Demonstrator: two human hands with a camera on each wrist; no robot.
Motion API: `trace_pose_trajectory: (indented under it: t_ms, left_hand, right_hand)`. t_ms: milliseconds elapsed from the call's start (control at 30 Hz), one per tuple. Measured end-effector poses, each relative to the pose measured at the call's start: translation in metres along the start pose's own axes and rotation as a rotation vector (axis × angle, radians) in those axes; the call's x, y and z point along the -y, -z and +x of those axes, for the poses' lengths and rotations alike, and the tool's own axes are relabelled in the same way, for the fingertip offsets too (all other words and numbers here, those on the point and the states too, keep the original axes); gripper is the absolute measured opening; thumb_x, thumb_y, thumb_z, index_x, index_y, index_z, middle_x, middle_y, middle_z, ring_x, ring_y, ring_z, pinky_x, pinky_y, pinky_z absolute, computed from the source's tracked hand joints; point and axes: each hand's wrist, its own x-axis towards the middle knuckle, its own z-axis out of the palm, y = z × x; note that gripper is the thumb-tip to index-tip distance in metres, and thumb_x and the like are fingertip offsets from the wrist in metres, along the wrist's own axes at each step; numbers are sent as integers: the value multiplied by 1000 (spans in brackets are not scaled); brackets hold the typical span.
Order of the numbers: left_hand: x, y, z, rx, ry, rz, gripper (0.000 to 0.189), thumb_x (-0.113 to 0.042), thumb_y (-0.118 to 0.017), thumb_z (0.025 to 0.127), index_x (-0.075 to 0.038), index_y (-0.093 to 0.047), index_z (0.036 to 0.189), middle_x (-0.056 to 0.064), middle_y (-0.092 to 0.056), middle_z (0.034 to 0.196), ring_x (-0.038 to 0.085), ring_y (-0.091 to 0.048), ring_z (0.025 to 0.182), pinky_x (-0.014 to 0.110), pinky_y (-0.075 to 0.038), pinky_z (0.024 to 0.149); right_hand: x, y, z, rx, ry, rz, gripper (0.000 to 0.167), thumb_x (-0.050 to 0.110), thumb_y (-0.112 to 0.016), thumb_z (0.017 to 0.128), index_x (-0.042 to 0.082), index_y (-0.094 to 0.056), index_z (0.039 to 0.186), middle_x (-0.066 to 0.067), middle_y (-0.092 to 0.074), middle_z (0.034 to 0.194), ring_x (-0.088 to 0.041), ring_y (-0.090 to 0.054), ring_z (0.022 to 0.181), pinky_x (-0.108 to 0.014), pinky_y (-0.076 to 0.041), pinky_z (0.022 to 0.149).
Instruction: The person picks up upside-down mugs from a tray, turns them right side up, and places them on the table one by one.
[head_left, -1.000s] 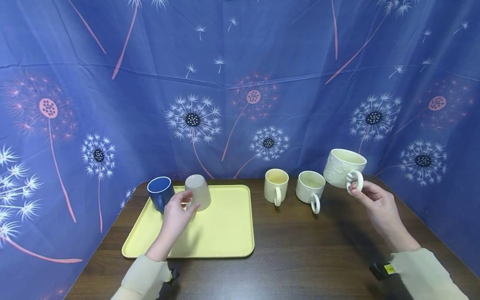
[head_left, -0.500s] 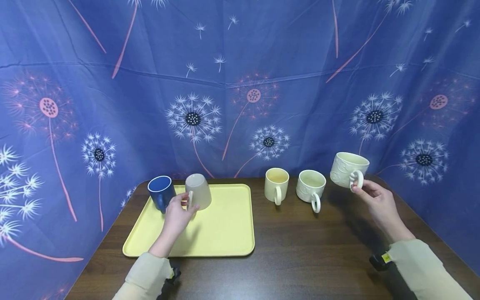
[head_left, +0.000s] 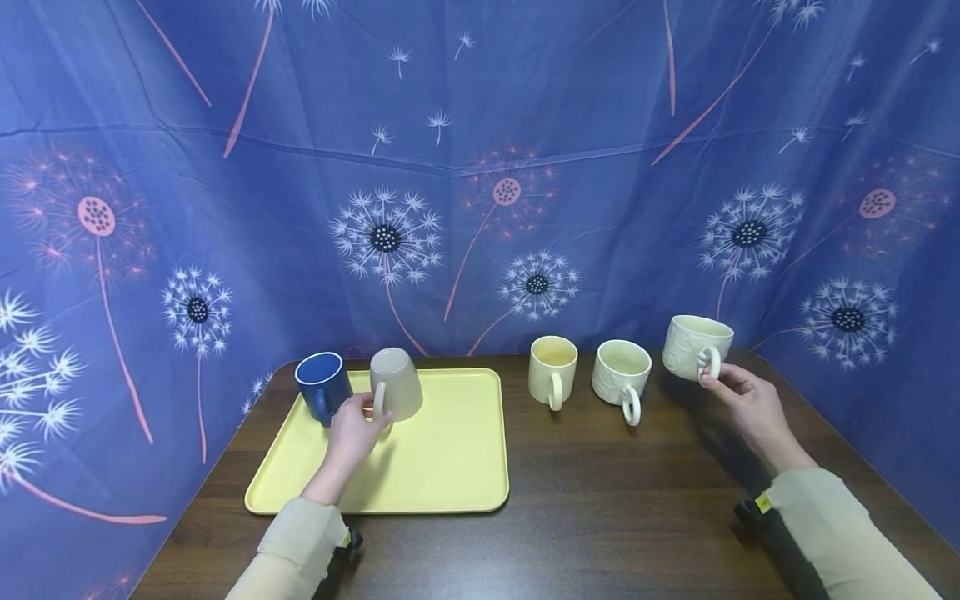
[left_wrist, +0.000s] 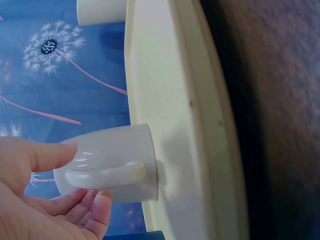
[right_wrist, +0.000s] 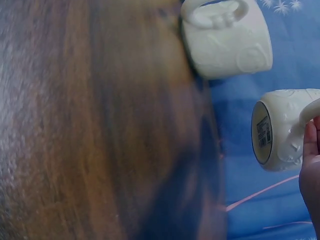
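An upside-down grey mug [head_left: 397, 385] rests on the yellow tray [head_left: 442, 467]. My left hand [head_left: 356, 429] is at its handle, thumb on one side and loosely bent fingers on the other, with a gap showing in the left wrist view. Left of it, a blue mug [head_left: 322, 385] stands upright at the tray's far left corner. At the right, my right hand [head_left: 752, 408] pinches the handle of a pale green embossed mug [head_left: 688, 348], held upright above the table; its labelled underside shows in the right wrist view.
A pale yellow mug [head_left: 547, 379] and a second pale green embossed mug [head_left: 617, 375] stand upright on the dark wooden table [head_left: 585, 517], right of the tray, handles towards me. A blue dandelion-print cloth [head_left: 600, 192] hangs behind the table.
The pale green mug in my right hand has shifted slightly right and come down closer to the table. My left hand has drawn back slightly from the grey mug's handle; that mug stays put.
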Motion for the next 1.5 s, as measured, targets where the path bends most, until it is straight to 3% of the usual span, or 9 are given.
trace_pose_trajectory:
  t_ms: [300,467,867,1133,1267,1500]
  left_hand:
    - [12,-6,5,28,0,73,19,-12,-69,82,4,-65,91,8,-63,74,23,-57,71,38,-45,66]
    - [15,-8,6,34,-6,96,14,-11,-71,80,2,-67,85,5,-60,67,22,-53,66,34,-42,61]
    - [18,-7,5,58,-20,113,12,-8,-73,77,2,-66,80,3,-61,66,20,-54,65,33,-43,62]
    - [19,-6,6,73,-11,127,15,-13,-71,80,0,-65,76,2,-60,63,20,-53,64,31,-41,59]
    - [19,-5,5,80,4,117,14,-11,-71,80,1,-65,77,3,-61,65,20,-54,64,32,-42,59]
    - [20,-3,4,78,12,94,10,-6,-71,78,3,-67,80,9,-67,71,21,-57,67,33,-45,62]
  right_hand:
    - [-15,0,-1,28,-77,-16,23,14,-67,88,-3,-64,103,27,-63,81,7,-54,75,-9,-41,66]
    - [-18,1,0,38,-101,-59,28,17,-68,87,-5,-63,104,31,-61,81,10,-53,78,-7,-38,69]
    - [-35,5,-1,76,-158,-134,34,25,-68,88,-3,-64,106,33,-58,80,10,-50,78,-9,-37,68]
    - [-33,10,-3,165,-189,-236,44,32,-66,88,-4,-61,112,20,-64,85,9,-48,79,-14,-36,69]
    - [-31,11,-6,202,-190,-295,40,34,-67,87,0,-64,109,21,-63,86,11,-46,80,-15,-33,71]
    - [-34,11,-6,213,-198,-281,37,33,-71,84,1,-67,103,19,-66,85,10,-46,80,-14,-31,72]
